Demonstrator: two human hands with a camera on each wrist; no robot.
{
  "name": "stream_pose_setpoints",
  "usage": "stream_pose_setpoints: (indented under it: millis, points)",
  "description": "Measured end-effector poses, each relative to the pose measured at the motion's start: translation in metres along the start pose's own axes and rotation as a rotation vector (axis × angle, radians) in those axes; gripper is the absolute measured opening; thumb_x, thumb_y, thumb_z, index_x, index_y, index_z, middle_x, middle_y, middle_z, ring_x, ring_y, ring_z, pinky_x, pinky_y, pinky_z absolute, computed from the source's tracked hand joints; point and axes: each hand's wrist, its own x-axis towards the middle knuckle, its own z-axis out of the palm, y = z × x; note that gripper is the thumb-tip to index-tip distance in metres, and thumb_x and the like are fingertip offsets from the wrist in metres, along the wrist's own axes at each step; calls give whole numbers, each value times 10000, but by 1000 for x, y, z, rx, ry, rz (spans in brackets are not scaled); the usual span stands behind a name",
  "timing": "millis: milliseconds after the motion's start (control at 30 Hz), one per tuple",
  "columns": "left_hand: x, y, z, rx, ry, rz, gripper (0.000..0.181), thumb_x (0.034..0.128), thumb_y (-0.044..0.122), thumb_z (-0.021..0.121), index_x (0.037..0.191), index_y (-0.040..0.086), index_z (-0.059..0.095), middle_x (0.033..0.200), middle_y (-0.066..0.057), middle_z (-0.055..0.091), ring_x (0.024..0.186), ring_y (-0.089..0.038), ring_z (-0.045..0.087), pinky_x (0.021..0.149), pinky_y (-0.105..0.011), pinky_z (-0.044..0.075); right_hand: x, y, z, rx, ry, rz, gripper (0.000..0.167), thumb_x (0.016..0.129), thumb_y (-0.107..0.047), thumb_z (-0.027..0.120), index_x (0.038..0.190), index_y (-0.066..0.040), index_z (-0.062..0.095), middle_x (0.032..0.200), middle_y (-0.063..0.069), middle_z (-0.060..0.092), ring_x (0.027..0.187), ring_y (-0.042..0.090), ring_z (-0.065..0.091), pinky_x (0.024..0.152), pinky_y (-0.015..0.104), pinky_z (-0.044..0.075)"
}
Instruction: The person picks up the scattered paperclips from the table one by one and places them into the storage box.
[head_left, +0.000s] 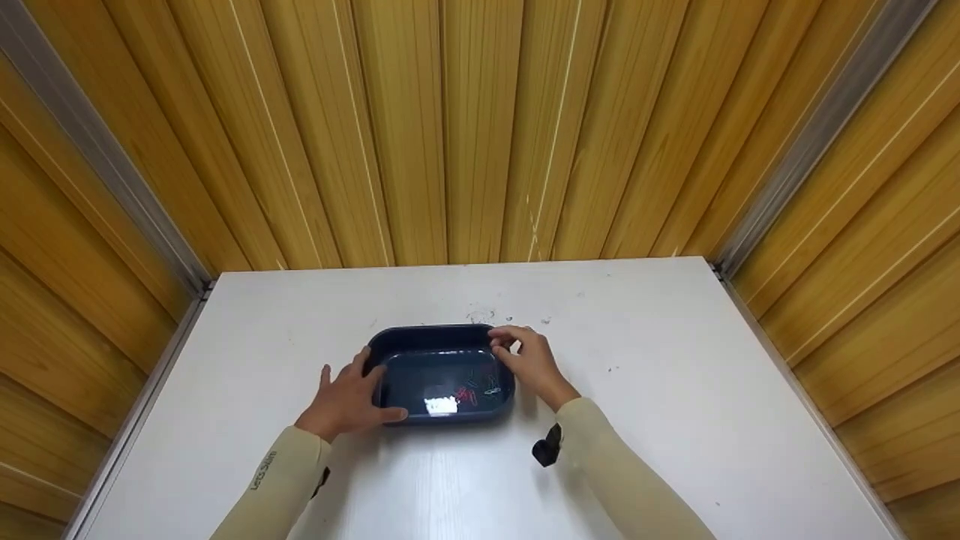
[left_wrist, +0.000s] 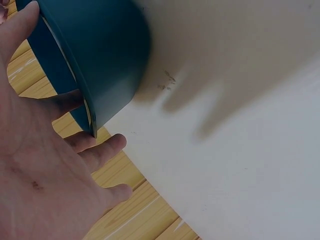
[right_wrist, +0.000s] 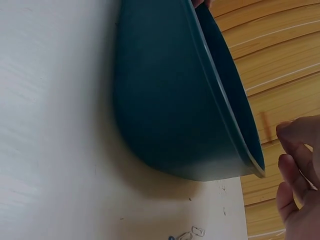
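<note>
A dark blue rectangular basin (head_left: 435, 418) with rounded corners stands on the white table. Several coloured paper clips (head_left: 466, 395) lie on its floor toward the right. My left hand (head_left: 346, 401) holds the basin's left end, thumb on the near rim and one finger reaching inside; its other fingers spread outside the wall. Over the far right corner is my right hand (head_left: 534, 366), fingers loosely bent, with a gap between thumb and forefinger. The right wrist view shows these fingers apart from the rim, and a blurred reddish streak (right_wrist: 266, 126) beside them that I cannot identify.
Some paper clips (right_wrist: 192, 233) lie on the table outside the basin. Small dark marks (head_left: 480, 315) dot the tabletop (head_left: 645, 420) behind it. Wood-patterned panels (head_left: 480, 135) rise at the back and both sides, with metal posts (head_left: 795, 142) at the corners.
</note>
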Motion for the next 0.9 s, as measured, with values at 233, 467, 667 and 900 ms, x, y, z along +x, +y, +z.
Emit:
stream_pose_setpoints:
  millis: [233, 467, 667, 900]
  points:
    - [5, 6, 2, 6, -7, 9, 933, 769, 626, 684, 1466, 70, 408, 1599, -218, 178, 1417, -442, 317, 1135, -702, 52, -6, 7, -9, 51, 24, 55, 273, 890, -91, 676, 1163, -93, 689, 993, 46, 742, 946, 219, 630, 798, 418, 494]
    - [5, 4, 3, 4, -11, 23, 954, 765, 649, 675, 1466, 61, 405, 1597, -226, 172, 1406, -468, 317, 1133, -705, 44, -14, 20, -18, 71, 52, 73, 283, 911, -156, 668, 1188, -96, 674, 1117, 57, 713, 1043, 265, 616, 895, 527, 487]
    - [0, -1, 1, 11, 7, 32, 950, 764, 639, 684, 1464, 59, 407, 1590, -243, 176, 1390, -471, 345, 1117, -724, 62, -21, 27, -27, 72, 49, 85, 310, 925, -223, 658, 1211, -102, 659, 1168, 43, 695, 1075, 266, 604, 908, 499, 488]
    - [-2, -2, 0, 11, 9, 38, 956, 761, 644, 684, 1459, 51, 410, 1585, -249, 183, 1389, -468, 348, 1112, -731, 65, -26, 34, -39, 70, 85, 122, 283, 927, -217, 655, 1200, -142, 666, 1165, 24, 696, 1065, 218, 611, 921, 459, 492]
